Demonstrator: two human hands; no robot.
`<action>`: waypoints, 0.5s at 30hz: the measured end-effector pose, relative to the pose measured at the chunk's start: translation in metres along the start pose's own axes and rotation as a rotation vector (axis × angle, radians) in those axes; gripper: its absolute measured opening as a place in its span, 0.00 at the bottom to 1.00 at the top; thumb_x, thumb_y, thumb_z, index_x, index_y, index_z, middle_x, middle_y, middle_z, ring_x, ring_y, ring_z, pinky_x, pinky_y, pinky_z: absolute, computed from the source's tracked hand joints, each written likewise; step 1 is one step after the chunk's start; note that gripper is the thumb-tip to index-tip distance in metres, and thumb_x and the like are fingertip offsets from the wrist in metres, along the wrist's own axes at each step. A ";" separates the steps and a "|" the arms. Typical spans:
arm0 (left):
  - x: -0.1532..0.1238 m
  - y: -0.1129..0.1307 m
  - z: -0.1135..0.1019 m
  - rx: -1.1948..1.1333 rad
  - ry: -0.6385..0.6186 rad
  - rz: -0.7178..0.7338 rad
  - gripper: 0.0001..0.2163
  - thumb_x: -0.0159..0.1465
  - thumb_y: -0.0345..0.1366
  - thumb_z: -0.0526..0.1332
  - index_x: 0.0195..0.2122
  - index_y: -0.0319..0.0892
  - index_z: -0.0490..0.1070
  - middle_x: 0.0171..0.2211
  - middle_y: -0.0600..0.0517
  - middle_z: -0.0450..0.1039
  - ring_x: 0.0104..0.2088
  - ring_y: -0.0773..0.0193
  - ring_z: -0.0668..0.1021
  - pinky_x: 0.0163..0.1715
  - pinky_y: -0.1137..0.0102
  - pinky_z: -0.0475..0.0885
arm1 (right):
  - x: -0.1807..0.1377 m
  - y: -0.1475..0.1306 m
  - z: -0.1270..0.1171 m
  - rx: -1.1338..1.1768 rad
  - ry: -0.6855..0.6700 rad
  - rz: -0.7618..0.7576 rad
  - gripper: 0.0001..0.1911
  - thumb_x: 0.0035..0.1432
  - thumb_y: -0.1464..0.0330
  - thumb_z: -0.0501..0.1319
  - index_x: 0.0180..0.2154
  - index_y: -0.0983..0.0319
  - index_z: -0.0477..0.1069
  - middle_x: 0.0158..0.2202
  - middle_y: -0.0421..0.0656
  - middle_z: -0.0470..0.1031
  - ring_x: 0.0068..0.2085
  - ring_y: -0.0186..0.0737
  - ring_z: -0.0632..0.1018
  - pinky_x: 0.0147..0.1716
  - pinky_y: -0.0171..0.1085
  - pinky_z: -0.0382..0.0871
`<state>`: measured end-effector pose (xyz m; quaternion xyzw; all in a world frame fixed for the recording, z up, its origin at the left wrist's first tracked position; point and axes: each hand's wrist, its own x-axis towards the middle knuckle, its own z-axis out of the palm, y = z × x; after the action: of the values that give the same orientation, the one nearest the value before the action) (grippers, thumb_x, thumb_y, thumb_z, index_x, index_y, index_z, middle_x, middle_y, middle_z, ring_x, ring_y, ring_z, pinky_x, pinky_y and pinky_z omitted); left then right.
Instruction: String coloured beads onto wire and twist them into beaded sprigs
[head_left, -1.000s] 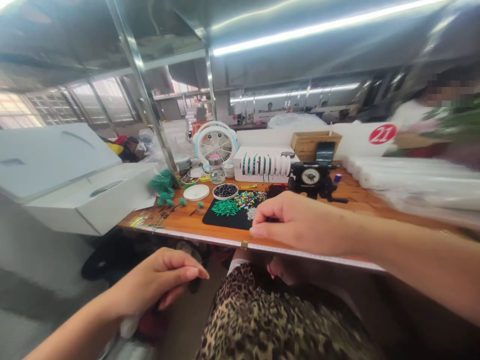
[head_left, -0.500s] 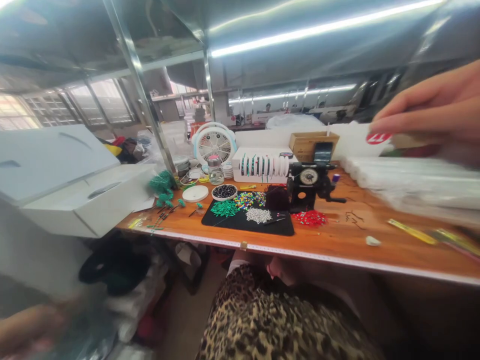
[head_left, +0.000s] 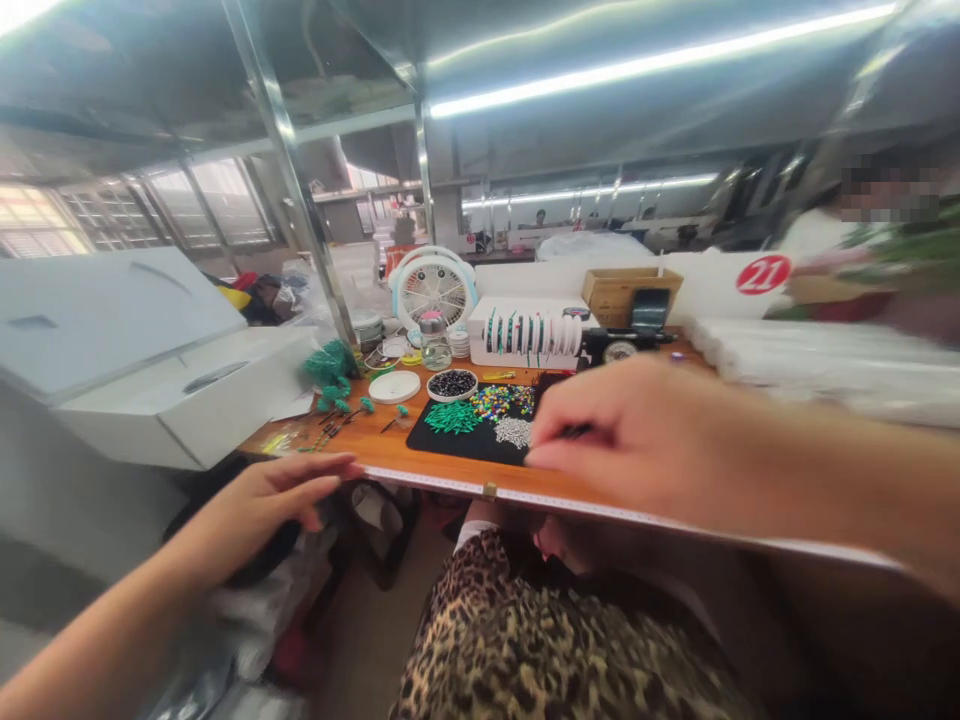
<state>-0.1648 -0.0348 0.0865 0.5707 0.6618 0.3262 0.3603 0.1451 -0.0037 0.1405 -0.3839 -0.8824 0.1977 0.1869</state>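
Starting at the left, the bare left hand (head_left: pixel 274 500) is half extended, fingers loosely parted, nothing visible in its grasp; its fingertips overlap the near edge of the brown wooden table (head_left: pixel 382 447), contact undetermined. Farther back, a round white lid (head_left: pixel 394 387) lies beside a round white tray (head_left: pixel 452 399) of glossy black beads (head_left: pixel 452 382), presumably uncovered for access. On the flat black mat (head_left: pixel 429 440), slim green tubular pieces (head_left: pixel 452 417), multicoloured round beads (head_left: pixel 493 401) and small silver beads (head_left: pixel 514 432) form separate heaps, probably to keep kinds distinct. Beyond, flat white spools (head_left: pixel 551 335) stand in a row, seemingly to keep their strands apart. The bare right hand (head_left: pixel 637 420) hangs near the silver heap, fingers curled towards the thumb; whether the dark patch there is a held item cannot be told.

Markings: the white strip (head_left: pixel 427 481) along the near edge carries fine marks, unreadable. A dark oval sticker (head_left: pixel 576 313) is illegible. At far right, a red disc (head_left: pixel 763 274) reads "21", apparently a station number.
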 end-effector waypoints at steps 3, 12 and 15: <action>-0.013 0.026 0.040 -0.178 -0.296 0.119 0.18 0.52 0.38 0.66 0.44 0.45 0.74 0.42 0.50 0.76 0.28 0.66 0.75 0.31 0.71 0.71 | 0.006 -0.026 0.033 -0.076 -0.044 -0.127 0.10 0.55 0.70 0.56 0.25 0.63 0.73 0.25 0.43 0.75 0.26 0.35 0.72 0.24 0.33 0.59; -0.008 -0.004 0.022 -0.081 -0.327 -0.110 0.15 0.51 0.48 0.64 0.31 0.40 0.77 0.10 0.58 0.66 0.12 0.71 0.67 0.13 0.78 0.59 | 0.005 -0.005 0.012 0.025 0.052 -0.017 0.10 0.56 0.68 0.57 0.25 0.62 0.73 0.23 0.39 0.73 0.23 0.32 0.71 0.22 0.31 0.60; -0.003 -0.033 -0.023 0.122 -0.052 -0.161 0.14 0.50 0.47 0.65 0.30 0.40 0.77 0.07 0.61 0.61 0.12 0.74 0.64 0.14 0.80 0.57 | -0.005 0.019 -0.026 -0.088 0.191 0.141 0.11 0.55 0.63 0.59 0.24 0.60 0.74 0.17 0.39 0.69 0.19 0.33 0.69 0.17 0.33 0.58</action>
<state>-0.2011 -0.0430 0.0710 0.5447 0.7148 0.2403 0.3669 0.1727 0.0099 0.1525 -0.4697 -0.8393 0.1342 0.2386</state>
